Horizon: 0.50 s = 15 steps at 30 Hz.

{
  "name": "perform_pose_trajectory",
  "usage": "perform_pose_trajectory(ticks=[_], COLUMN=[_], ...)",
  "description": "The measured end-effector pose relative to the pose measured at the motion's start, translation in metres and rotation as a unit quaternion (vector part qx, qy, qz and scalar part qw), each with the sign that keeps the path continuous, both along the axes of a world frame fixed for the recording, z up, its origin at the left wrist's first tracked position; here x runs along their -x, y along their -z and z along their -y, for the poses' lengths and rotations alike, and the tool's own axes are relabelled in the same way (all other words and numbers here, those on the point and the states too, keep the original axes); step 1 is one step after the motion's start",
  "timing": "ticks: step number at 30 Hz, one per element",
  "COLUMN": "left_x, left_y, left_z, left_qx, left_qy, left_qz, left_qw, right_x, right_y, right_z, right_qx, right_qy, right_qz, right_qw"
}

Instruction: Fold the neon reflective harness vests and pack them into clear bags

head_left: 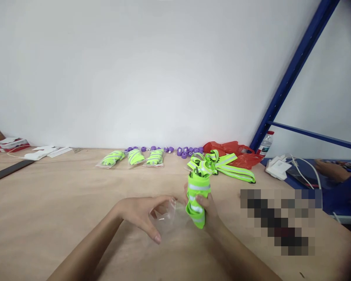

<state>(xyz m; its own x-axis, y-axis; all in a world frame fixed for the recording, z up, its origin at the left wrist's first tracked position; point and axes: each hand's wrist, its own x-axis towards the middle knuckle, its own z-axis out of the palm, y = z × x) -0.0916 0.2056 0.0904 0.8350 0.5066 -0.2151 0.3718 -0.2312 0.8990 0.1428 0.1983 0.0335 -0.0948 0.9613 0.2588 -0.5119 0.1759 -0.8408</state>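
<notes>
In my right hand is a rolled neon-yellow strap bundle with silver reflective stripes, stood upright above the table. My fingers wrap around it and my thumb presses its front. To its left, my left hand holds a clear plastic bag at its curled fingers, while the thumb is spread away from them. The bag reaches toward the roll; its exact edges are hard to make out. Behind the roll lies a loose heap of the same reflective straps.
Bagged strap rolls lie in a row along the back. Several purple pieces sit by the wall. A red plastic bag, a bottle and a white adapter are at right. A blurred-out object lies right. Another person's hand shows far right.
</notes>
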Motion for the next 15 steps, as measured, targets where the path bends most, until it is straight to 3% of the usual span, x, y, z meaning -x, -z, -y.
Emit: perform_pose_trajectory(ticks=[4, 7, 11, 15], left_x=[0.006, 0.012, 0.014, 0.01], left_y=[0.013, 0.027, 0.045, 0.054], left_z=[-0.003, -0.013, -0.027, -0.03], left_qx=[0.038, 0.012, -0.073, -0.114], left_qy=[-0.076, -0.16, -0.259, -0.293], left_qz=[0.04, 0.104, 0.174, 0.186], left_qw=[0.996, 0.982, 0.947, 0.931], right_x=[-0.011, -0.021, -0.033, -0.038], right_y=[0.003, 0.006, 0.014, 0.017], right_z=[-0.024, -0.042, -0.057, -0.062], right_qx=[0.078, 0.124, 0.135, 0.123], right_qy=[0.134, 0.223, 0.257, 0.277], right_qz=[-0.065, -0.103, -0.116, -0.122], right_qw=[0.986, 0.961, 0.95, 0.945])
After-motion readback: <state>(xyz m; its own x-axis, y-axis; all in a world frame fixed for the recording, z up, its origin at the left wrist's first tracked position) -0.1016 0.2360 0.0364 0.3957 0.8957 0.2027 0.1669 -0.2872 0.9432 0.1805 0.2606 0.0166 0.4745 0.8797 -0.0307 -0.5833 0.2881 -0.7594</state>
